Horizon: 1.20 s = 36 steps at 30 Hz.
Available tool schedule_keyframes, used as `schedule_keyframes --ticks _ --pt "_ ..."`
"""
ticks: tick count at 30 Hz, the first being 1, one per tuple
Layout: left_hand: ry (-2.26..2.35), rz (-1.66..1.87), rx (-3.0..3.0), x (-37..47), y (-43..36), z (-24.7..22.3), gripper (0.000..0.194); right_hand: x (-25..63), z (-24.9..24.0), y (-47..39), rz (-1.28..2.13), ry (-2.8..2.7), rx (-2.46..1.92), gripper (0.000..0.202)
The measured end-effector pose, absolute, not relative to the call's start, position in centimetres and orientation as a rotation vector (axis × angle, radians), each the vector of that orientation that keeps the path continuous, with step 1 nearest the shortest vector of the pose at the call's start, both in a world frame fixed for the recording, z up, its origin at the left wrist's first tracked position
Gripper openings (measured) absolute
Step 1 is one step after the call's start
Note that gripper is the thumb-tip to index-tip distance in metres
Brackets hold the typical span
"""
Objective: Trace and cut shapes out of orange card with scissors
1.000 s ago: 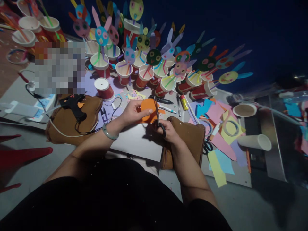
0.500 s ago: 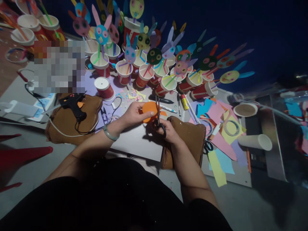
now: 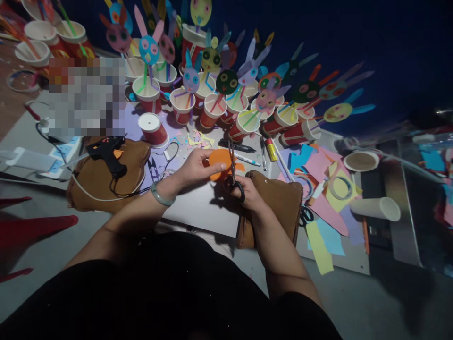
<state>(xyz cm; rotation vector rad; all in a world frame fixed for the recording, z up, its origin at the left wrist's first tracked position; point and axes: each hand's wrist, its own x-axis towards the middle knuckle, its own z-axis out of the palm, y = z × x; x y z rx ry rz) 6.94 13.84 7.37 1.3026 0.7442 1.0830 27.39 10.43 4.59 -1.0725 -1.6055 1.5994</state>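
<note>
An orange paper disc [image 3: 216, 163] is pinched between the thumb and fingers of my left hand [image 3: 198, 168], which wears a bangle at the wrist. My right hand [image 3: 248, 192] has its fingers in the black handles of a pair of scissors [image 3: 232, 165]. The blades point away from me, slightly parted, along the disc's right edge. Small orange paper pieces [image 3: 239, 167] show just right of the blades. Behind the disc lie a black marker [image 3: 237, 145] and a white-and-blue pen [image 3: 247, 161].
Paper cups with rabbit-faced figures [image 3: 214, 109] stand in rows at the back. A glue gun [image 3: 108, 153] lies on a brown cushion [image 3: 132, 174] at left. Another brown cushion [image 3: 276, 203] sits under my right arm. Coloured paper [image 3: 323, 208] and a tape roll [image 3: 340, 187] lie at right.
Both hands stay almost in the same place. The scissors have shifted very slightly against the disc's right edge, and more of the orange piece shows right of the blades.
</note>
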Motion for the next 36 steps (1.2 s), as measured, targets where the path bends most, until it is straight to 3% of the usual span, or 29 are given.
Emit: schedule_keyframes --ticks 36 --pt "0.727 1.052 1.395 6.29 14.13 7.43 0.040 27.38 4.71 10.33 1.557 -1.657 -1.044 0.062"
